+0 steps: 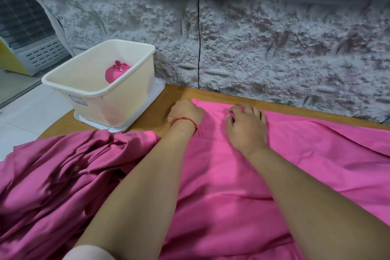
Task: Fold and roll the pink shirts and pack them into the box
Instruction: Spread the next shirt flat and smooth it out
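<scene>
A bright pink shirt lies spread flat over the wooden table. My left hand, with a red thread at the wrist, grips the shirt's far left corner with curled fingers. My right hand rests on the cloth just to the right, its fingers bent at the far edge; whether they pinch the fabric I cannot tell. A darker pink shirt lies crumpled at the left. At the table's far left stands a cream plastic box with one rolled pink shirt inside.
The box stands on its white lid. A grey textured wall runs right behind the table's far edge. Left of the table are white floor tiles and a yellow and white appliance.
</scene>
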Available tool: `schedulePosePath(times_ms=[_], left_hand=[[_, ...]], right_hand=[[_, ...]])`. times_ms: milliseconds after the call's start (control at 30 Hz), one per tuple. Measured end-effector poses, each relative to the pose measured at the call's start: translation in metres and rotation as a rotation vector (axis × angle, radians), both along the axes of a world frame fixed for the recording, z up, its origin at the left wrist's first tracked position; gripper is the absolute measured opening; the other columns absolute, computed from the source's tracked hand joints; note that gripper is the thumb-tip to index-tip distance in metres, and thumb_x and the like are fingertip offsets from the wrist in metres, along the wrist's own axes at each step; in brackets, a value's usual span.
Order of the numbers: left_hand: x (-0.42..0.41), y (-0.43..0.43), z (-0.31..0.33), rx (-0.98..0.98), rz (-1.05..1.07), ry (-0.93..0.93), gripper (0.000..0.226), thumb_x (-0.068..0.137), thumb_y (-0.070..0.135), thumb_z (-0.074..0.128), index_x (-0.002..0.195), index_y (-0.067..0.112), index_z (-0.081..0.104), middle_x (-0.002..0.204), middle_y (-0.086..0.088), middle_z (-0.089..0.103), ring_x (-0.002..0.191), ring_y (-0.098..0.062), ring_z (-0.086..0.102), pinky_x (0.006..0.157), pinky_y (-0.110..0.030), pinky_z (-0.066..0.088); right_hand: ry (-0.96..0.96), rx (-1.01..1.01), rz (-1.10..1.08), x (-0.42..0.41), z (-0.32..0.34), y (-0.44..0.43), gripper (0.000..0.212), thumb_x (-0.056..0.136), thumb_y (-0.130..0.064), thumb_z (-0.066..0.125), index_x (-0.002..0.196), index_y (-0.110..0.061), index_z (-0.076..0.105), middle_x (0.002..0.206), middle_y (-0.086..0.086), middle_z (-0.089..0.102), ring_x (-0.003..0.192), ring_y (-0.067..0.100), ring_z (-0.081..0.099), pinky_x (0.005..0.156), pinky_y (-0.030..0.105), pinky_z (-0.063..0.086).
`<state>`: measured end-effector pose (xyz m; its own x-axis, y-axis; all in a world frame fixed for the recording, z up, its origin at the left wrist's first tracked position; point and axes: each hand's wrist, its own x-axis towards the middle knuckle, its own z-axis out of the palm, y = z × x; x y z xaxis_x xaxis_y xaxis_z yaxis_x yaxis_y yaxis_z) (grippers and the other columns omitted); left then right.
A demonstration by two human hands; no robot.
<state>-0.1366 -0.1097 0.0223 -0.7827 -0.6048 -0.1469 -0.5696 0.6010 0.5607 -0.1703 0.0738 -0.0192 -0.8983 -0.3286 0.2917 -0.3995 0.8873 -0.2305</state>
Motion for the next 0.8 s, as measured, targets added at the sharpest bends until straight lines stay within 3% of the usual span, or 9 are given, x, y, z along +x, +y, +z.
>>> schedulePosePath(times_ms=[100,200,333,433,567,667,800], left_hand=[[-0.014,-0.012,0.001,0.073,-0.044,-0.07,0.027,0.095,0.028,0.062,0.106,0.005,0.071,0.094,-0.009,0.069,0.089,-0.031,0.066,0.071,-0.031,0.049],[-0.018,-0.019,-0.003,0.006,-0.11,-0.065,0.029,0.102,0.027,0.053,0.11,0.003,0.068,0.114,-0.015,0.07,0.091,-0.031,0.06,0.074,-0.031,0.041],[-0.009,-0.02,-0.013,-0.124,-0.141,0.036,0.025,0.105,0.03,0.047,0.106,0.01,0.062,0.107,-0.013,0.066,0.099,-0.033,0.063,0.082,-0.038,0.052],[-0.008,-0.024,-0.016,-0.113,-0.166,0.076,0.019,0.106,0.029,0.047,0.102,0.013,0.056,0.111,-0.013,0.063,0.104,-0.035,0.062,0.089,-0.041,0.052],[-0.011,-0.036,-0.011,-0.058,-0.178,0.101,0.014,0.104,0.024,0.049,0.093,0.015,0.05,0.105,-0.019,0.067,0.099,-0.038,0.063,0.079,-0.037,0.048],[-0.015,-0.043,-0.008,-0.016,-0.143,0.089,0.01,0.103,0.023,0.049,0.098,0.015,0.052,0.103,-0.017,0.066,0.096,-0.035,0.061,0.086,-0.041,0.052],[-0.017,-0.047,-0.013,-0.079,-0.138,0.081,0.01,0.101,0.022,0.047,0.106,0.015,0.053,0.102,-0.011,0.064,0.09,-0.031,0.059,0.075,-0.035,0.045]], right_hand=[[0.032,0.046,0.006,0.0,0.0,-0.002,0.037,0.103,-0.042,0.042,0.128,-0.026,0.065,0.132,-0.002,0.061,0.125,0.022,0.048,0.114,0.05,0.032],[0.038,0.083,0.042,0.002,0.001,-0.003,0.04,0.105,-0.038,0.04,0.135,-0.025,0.062,0.139,-0.004,0.057,0.133,0.022,0.043,0.122,0.056,0.024],[0.024,0.171,0.092,0.003,0.008,-0.007,0.043,0.103,-0.035,0.043,0.143,-0.025,0.056,0.146,-0.003,0.051,0.139,0.023,0.038,0.124,0.062,0.018],[0.024,0.202,0.126,0.005,0.013,-0.011,0.047,0.102,-0.036,0.045,0.146,-0.023,0.053,0.15,-0.002,0.048,0.142,0.024,0.036,0.123,0.062,0.019],[0.013,0.18,0.198,0.016,0.016,-0.023,0.05,0.103,-0.039,0.042,0.15,-0.023,0.05,0.152,-0.002,0.048,0.143,0.023,0.035,0.124,0.06,0.02],[-0.017,0.167,0.225,0.024,0.015,-0.03,0.05,0.104,-0.044,0.04,0.149,-0.023,0.051,0.15,-0.003,0.051,0.14,0.022,0.039,0.121,0.057,0.024],[-0.065,0.166,0.225,0.028,0.009,-0.03,0.052,0.104,-0.05,0.033,0.148,-0.029,0.052,0.152,-0.003,0.05,0.139,0.022,0.041,0.115,0.054,0.029]])
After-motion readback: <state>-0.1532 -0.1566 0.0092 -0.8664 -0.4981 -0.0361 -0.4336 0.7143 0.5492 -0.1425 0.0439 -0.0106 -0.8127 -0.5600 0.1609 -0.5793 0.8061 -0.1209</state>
